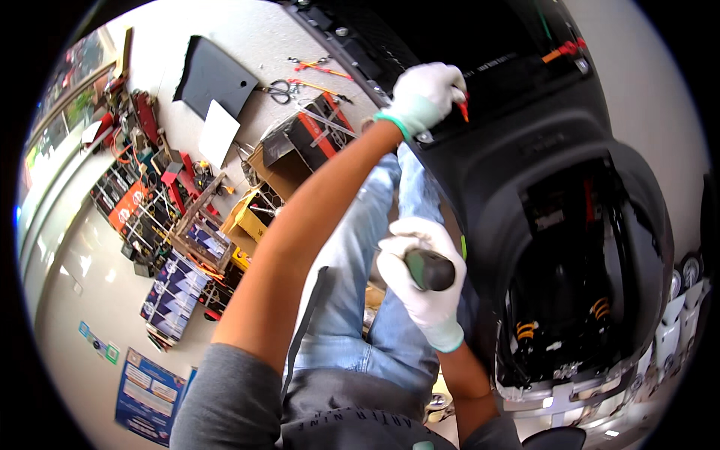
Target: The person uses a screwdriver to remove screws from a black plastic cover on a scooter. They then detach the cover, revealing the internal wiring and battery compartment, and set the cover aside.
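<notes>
My left hand [424, 97], in a white glove with a green cuff, reaches over the edge of a black vehicle body [495, 169]. Its fingers are curled around a small red and orange piece [464, 110], which looks like a wire end. Nearer to me, over my lap, my right hand [431, 306] wears the same kind of glove. It grips a hand tool with a dark green and black rounded handle end [430, 270]. The working end of that tool is hidden by the hand.
A red cable end [564, 51] lies on the body's far side. Two yellow springs show inside the large opening [600, 306]. On the floor to the left are a dark panel [216, 77], scissors [279, 91], loose cables, an open carton [279, 169] and a tool rack [124, 202].
</notes>
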A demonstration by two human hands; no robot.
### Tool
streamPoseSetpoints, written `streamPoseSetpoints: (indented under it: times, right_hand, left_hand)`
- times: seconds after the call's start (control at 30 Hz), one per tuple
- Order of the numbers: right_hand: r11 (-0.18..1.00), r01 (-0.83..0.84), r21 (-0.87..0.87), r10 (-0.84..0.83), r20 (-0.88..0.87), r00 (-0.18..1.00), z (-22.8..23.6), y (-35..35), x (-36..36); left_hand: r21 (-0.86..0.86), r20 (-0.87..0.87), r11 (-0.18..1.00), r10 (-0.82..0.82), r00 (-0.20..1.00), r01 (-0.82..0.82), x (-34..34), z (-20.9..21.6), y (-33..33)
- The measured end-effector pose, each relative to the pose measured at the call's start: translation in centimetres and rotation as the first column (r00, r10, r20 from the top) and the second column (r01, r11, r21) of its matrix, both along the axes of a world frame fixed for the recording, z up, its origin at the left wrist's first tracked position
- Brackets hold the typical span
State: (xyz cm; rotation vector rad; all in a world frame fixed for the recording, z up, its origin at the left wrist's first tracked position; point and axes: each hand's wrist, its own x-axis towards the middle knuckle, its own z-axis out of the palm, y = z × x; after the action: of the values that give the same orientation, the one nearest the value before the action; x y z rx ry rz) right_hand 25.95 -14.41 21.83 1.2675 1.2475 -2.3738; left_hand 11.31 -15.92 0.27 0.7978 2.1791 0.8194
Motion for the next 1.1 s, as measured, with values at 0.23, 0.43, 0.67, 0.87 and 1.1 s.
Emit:
streamPoseSetpoints:
  times: [0.23,0.43,0.67,0.87,1.1]
  right_hand:
    - [0.999,-0.049,0.012,0.047,0.137,0.989,-1.6,-2.4,0.1]
    - [1.0,-0.023,-0.01,0.025,0.15,0.988,-3.3,-3.6,0.5]
    - [0.982,0.119,0.148,-0.118,-0.018,0.993,-10.3,-8.2,-2.0]
    - [0.982,0.021,0.19,-0.015,-0.033,0.999,-14.7,-8.7,-2.5]
    - [0.984,0.034,0.175,-0.007,-0.158,0.987,-17.0,-7.5,0.4]
  left_hand:
    - [-0.016,0.119,0.967,0.254,0.96,-0.254,1.9,0.4,-4.1]
    - [0.271,-0.071,0.832,0.519,0.852,-0.484,-0.9,2.4,-11.4]
    - [-0.579,-0.165,0.717,0.364,0.917,-0.389,-9.0,-15.6,-38.7]
    - [-0.885,0.155,0.464,0.205,0.966,0.043,-11.3,-27.6,-43.0]
    - [-0.858,-0.018,0.484,0.308,0.951,-0.173,-9.8,-32.3,-43.1]
